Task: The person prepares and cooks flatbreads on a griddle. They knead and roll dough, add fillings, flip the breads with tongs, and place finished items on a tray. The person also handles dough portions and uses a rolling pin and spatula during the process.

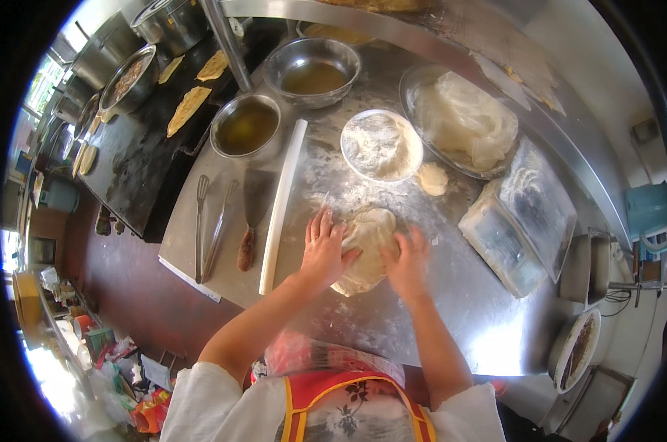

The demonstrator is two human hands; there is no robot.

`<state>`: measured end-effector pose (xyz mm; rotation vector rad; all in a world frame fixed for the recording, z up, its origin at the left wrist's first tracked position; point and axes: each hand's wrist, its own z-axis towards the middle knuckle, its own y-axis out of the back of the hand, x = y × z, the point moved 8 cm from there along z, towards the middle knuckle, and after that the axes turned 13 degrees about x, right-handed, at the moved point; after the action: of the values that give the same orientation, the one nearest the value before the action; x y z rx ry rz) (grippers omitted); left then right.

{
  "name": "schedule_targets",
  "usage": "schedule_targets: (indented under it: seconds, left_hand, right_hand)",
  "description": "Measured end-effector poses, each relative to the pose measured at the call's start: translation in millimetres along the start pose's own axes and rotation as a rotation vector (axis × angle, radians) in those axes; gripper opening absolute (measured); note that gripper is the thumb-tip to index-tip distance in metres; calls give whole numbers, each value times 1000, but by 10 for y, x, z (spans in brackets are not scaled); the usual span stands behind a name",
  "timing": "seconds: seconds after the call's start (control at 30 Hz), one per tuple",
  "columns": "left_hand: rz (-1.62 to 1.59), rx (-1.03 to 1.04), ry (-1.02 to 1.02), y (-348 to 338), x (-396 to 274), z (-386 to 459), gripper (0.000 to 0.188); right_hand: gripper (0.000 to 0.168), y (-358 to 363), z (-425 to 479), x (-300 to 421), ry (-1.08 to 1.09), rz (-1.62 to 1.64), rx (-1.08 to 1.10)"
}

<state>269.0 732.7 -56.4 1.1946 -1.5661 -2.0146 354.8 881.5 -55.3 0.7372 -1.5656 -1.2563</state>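
A lump of pale dough [369,248] lies on the floured steel table [322,309]. My left hand [327,248] rests at its left edge, thumb on the dough and fingers spread. On the dough's right edge is my right hand [409,257], slightly blurred, with its fingertips touching it. Above the dough stands a white bowl of flour [382,146], with a small dough piece [433,178] beside it. A long white rolling pin [282,210] lies left of my left hand. Further left are a scraper with a wooden handle [247,248] and metal tongs [217,232].
Two metal bowls of yellowish liquid [245,128] [311,72] stand at the back left. A basin with plastic-covered dough [466,121] and an open plastic container [510,237] are at right. A dark griddle [140,160] with flatbreads [189,110] adjoins the table's left side.
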Motion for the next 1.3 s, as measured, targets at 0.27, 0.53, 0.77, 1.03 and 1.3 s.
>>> schedule_targets:
  seconds: [0.27,0.53,0.77,1.03,1.3]
  left_hand:
    - [-1046,553,221,35,108,-126,28]
    - [-1145,275,-236,739,-302,-17,35]
    - [-1489,274,-300,1144,-482,191,35]
    - [-907,-43,-723,1756,-680,121,30]
    - [-349,682,-426,163,-241,-642,28]
  right_hand:
    - [23,-159,-227,-48,-310,1498,409]
    - [34,1055,-226,183,219,1485,-43]
    - [34,1417,-98,190,301,1643,-206]
    - [25,1663,-193,314,589,1293,-200]
    - [25,580,-50,85,308,546,558]
